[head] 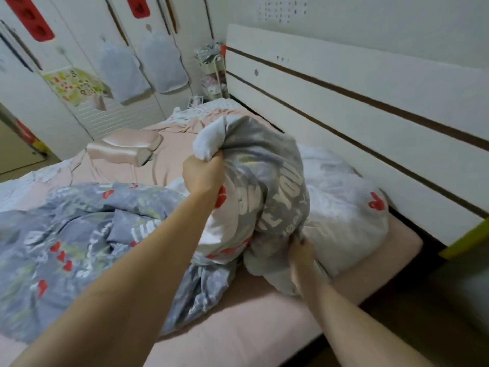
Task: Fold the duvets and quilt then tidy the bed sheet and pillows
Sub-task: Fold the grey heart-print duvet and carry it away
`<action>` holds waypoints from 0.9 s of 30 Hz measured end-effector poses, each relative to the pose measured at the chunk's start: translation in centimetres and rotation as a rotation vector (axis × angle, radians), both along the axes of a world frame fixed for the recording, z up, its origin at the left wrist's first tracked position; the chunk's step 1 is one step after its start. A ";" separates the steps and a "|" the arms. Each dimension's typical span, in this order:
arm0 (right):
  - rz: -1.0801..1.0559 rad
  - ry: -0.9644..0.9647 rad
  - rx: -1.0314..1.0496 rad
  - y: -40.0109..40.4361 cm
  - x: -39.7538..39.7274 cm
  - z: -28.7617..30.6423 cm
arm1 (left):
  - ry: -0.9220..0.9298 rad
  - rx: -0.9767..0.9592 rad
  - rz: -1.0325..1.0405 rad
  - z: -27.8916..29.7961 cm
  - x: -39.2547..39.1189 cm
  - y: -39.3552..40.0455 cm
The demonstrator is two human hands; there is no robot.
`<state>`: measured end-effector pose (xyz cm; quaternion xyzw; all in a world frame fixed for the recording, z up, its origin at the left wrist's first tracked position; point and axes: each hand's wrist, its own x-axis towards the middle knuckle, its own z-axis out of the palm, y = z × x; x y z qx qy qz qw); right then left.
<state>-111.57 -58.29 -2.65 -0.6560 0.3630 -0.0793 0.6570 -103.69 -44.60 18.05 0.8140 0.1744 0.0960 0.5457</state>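
beside the headboard (370,83), left hand (202,173) and right hand (300,254) clutch duvet (264,186) over pillow (344,215).

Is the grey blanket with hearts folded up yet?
No. The grey duvet lies crumpled on the bed, one end bunched up in the left hand and right hand.

Grey duvet (267,186) with red hearts, white lettering; pink bed sheet (238,327).
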 end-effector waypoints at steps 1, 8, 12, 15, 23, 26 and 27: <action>-0.081 0.030 -0.106 -2.7 0.0 2.2 | 0.032 0.073 -0.059 0.0 0.1 -0.3; -0.129 0.040 -1.082 -23.2 -2.4 21.7 | 0.260 0.652 -0.519 -0.6 -0.1 -5.8; -0.154 0.176 -1.195 -26.2 -6.3 21.6 | 0.110 0.863 -0.736 0.5 -0.6 -14.4; -0.104 0.264 -1.139 -26.8 -8.3 18.4 | 0.018 1.069 -0.775 -0.2 -0.4 -17.0; 0.344 0.607 -0.979 -30.5 -6.2 10.0 | 0.051 1.210 -0.876 -6.4 1.6 -19.7; 0.500 0.640 -0.922 -32.6 0.1 6.9 | 0.128 1.264 -0.886 -9.1 5.0 -21.9; 0.510 0.626 -0.903 -32.8 1.1 6.6 | 0.131 1.262 -0.904 -9.5 5.3 -22.4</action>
